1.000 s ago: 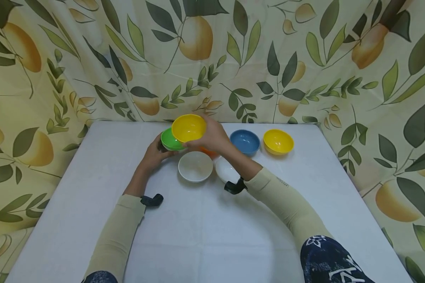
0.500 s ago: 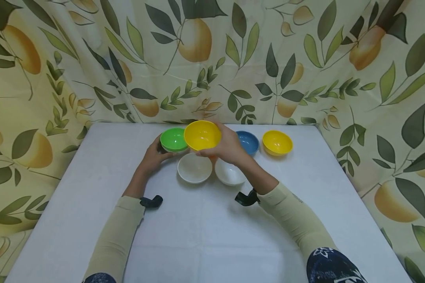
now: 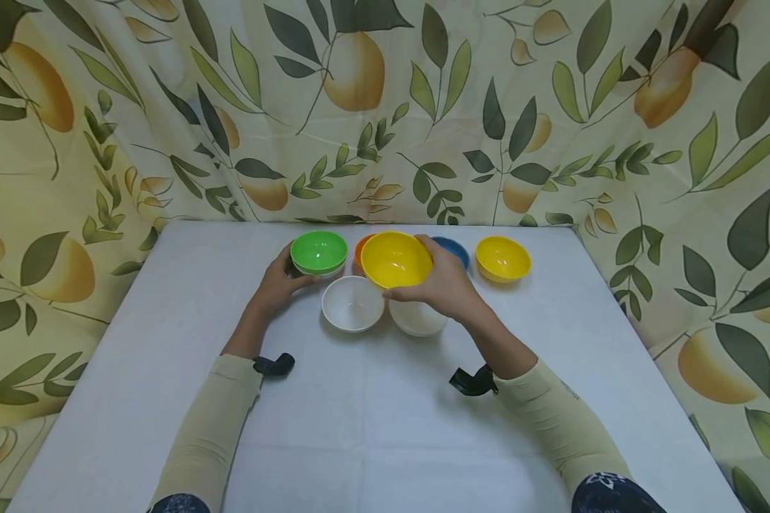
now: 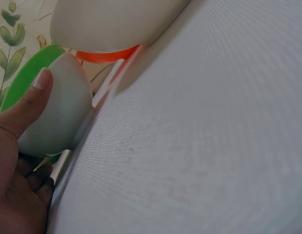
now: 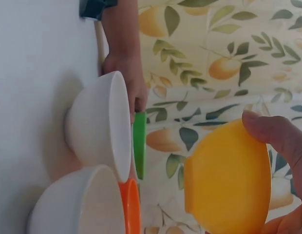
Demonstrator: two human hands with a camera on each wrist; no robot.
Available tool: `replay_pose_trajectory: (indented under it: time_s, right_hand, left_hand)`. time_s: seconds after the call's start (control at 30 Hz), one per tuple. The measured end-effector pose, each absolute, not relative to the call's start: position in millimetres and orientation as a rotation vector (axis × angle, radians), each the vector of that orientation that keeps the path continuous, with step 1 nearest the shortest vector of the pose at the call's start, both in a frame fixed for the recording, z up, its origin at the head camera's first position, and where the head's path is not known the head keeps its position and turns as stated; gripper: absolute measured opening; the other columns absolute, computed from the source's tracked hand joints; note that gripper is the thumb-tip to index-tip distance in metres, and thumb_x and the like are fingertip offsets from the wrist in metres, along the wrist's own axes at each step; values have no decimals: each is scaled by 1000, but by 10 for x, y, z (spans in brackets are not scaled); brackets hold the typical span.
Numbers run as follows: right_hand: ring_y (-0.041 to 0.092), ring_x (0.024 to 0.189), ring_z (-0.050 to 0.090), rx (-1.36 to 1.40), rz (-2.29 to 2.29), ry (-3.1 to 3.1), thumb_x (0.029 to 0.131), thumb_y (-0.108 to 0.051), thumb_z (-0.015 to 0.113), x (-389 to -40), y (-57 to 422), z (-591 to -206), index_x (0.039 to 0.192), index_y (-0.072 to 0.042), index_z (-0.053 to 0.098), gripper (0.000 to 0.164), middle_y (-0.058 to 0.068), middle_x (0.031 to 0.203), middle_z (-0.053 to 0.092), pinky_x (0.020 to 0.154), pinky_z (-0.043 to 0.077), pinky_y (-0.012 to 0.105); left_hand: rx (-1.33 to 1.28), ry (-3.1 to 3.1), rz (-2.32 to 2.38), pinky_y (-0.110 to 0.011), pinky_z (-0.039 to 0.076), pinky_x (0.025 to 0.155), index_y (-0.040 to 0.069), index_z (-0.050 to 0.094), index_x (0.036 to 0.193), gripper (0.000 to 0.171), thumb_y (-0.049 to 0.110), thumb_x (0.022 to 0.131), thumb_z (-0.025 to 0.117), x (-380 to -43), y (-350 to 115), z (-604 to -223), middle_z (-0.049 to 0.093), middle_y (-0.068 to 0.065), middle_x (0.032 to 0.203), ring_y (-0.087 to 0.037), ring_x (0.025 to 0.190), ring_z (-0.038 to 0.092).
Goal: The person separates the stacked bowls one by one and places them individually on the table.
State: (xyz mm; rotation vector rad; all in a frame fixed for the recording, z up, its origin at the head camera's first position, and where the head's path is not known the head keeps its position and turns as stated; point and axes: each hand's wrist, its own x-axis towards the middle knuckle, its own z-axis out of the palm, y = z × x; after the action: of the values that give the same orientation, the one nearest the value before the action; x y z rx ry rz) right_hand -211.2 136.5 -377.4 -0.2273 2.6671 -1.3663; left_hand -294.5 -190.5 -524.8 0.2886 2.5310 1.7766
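Observation:
In the head view my left hand (image 3: 277, 286) grips a small stack at the back left of the table. A green bowl (image 3: 319, 251) sits inside a white bowl (image 4: 68, 109) there, and the left wrist view shows my thumb against the white bowl's side. My right hand (image 3: 450, 283) holds a yellow bowl (image 3: 396, 259) by its rim and side, raised off the table. Beneath and behind it an orange bowl (image 3: 359, 251) is mostly hidden.
Two white bowls, a left one (image 3: 353, 305) and a right one (image 3: 417, 320), stand in front. Behind my right hand is a partly covered blue bowl (image 3: 454, 249), with another yellow bowl (image 3: 503, 259) to its right. A white cloth (image 3: 359, 427) covers the table; a patterned curtain hangs behind.
My right hand has carried the yellow bowl rightward and slightly nearer, away from above the green bowl, which now shows fully. The left hand has stayed in place.

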Motion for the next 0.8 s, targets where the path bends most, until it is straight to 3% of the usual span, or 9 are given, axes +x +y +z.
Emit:
replay_pose_trajectory:
  time_s: [0.3, 0.8]
  right_hand:
    - [35, 126, 54, -147, -1392, 2692, 72, -35, 99, -1974, 1606, -3850, 162, -7, 34, 114, 15, 152, 47, 103, 56, 52]
    - [42, 138, 44, 30, -1345, 2737, 76, -39, 96, -1771, 2031, -3921, 166, -1, 21, 123, 23, 164, 34, 112, 48, 57]
  left_hand:
    - [296, 2529, 1772, -51, 18, 128, 10, 22, 168, 104, 23, 88, 87, -2959, -1901, -5263, 31, -15, 169, -33, 157, 25]
    - [327, 2538, 1781, -50, 19, 128, 10, 23, 168, 103, 24, 88, 87, -2937, -1890, -5244, 32, -14, 169, -33, 156, 26]
